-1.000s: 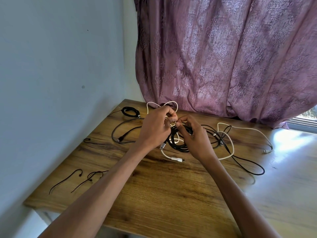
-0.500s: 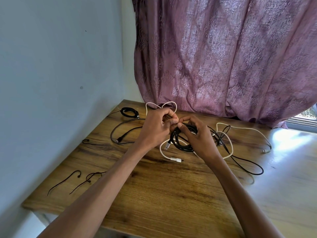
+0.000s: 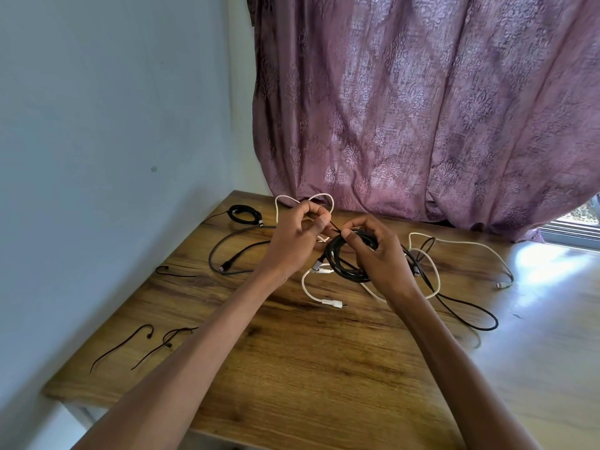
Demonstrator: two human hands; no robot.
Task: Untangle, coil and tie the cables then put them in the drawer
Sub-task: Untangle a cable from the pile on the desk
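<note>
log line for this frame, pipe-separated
phase: tying | right hand: holds black cable coil | left hand: pinches thin tie end | tied coil: table rear-left | drawer: not visible

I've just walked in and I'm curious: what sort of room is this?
Probably a room in a home: a wooden table pushed into a plain wall corner, a mauve patterned curtain over a sunlit window.

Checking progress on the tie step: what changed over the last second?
Little. The right hand holds the black cable coil as before, though the coil now hangs slightly lower and more open. The left hand has drawn a thin black strand taut away from the coil. The loose cables and ties on the wooden table lie unchanged.
</note>
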